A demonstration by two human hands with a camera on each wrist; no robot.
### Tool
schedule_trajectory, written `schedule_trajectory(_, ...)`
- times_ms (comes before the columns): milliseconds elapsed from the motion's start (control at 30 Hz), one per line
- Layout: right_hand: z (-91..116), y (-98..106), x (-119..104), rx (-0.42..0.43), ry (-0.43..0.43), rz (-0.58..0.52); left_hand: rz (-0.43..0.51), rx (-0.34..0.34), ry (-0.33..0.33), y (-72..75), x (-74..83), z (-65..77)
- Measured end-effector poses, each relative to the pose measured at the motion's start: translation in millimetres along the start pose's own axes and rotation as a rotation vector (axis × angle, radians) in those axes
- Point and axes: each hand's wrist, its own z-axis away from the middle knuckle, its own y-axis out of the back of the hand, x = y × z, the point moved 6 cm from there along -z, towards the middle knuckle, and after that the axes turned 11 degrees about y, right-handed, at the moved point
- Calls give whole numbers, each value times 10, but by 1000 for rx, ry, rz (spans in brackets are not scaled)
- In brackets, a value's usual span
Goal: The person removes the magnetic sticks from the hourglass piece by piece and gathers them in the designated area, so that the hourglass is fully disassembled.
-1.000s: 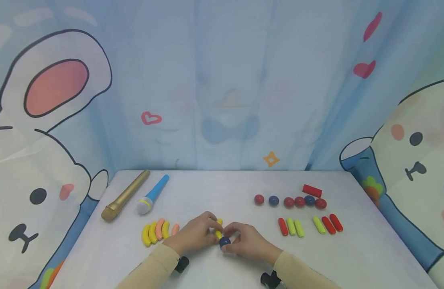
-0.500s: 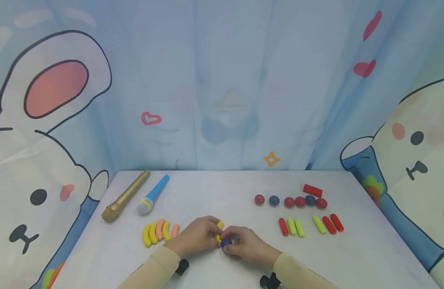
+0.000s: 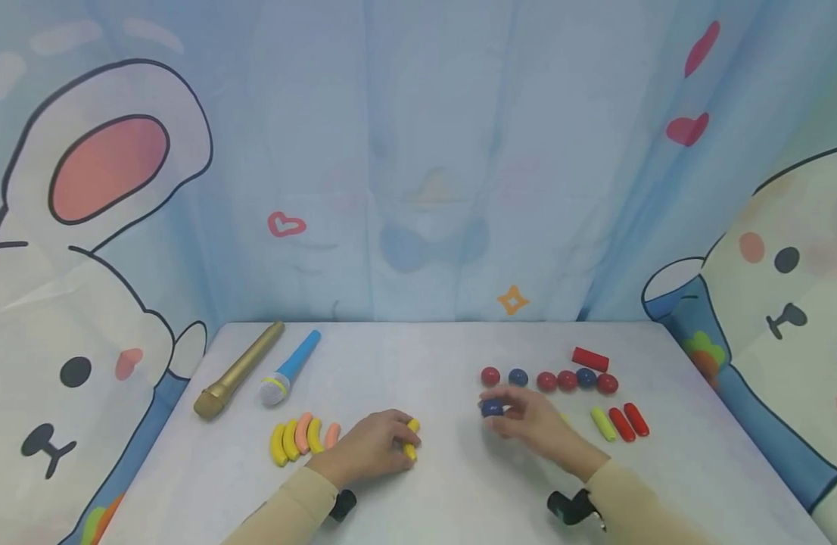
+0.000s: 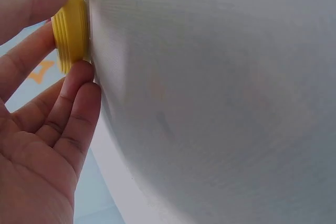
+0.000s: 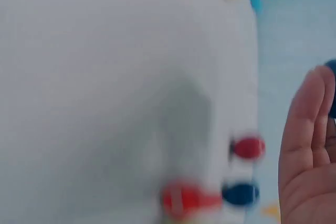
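Note:
My left hand (image 3: 371,446) pinches a yellow toy banana (image 4: 76,30) between thumb and fingers, low over the white table. Its middle is covered by fingers in the head view. To the right, my right hand (image 3: 537,424) holds a dark blue ball (image 3: 492,409) in its fingertips, apart from the banana. That hand is in front of a row of balls, nearest a red ball (image 3: 490,377) and another blue ball (image 3: 518,378). It hides most of the nearer red and green sticks. The right wrist view is blurred and shows the held ball only at its edge.
Left of my left hand lie several yellow bananas (image 3: 278,445) and pink curved pieces (image 3: 303,431). Behind them are a gold microphone (image 3: 238,371) and a blue one (image 3: 289,369). At right lie a red cylinder (image 3: 590,359), a green stick (image 3: 603,424) and red sticks (image 3: 621,424).
My right hand has moved away from the left one, rightward and farther back, carrying the blue ball off the banana's side. My left hand stays almost in place, holding the banana.

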Motion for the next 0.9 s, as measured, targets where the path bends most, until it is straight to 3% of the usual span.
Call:
schedule_trajectory(167,161,936,256,186,-39,174,1,11,-15,12,-5,16)
schedule_trajectory(300,329,1530,602,220,-96,271,-1,9,-24,11,-2,15)
schedule_trajectory(400,437,1846,878,201,-156,316,10,2,-22,20,7,21)
schedule_trajectory(600,501,2076,1239,126,-224,374,22,-6,-10,35,7,32)
schedule_trajectory(900,385,2072,1364,122,-253,412,11,-12,2,42,-2,48)
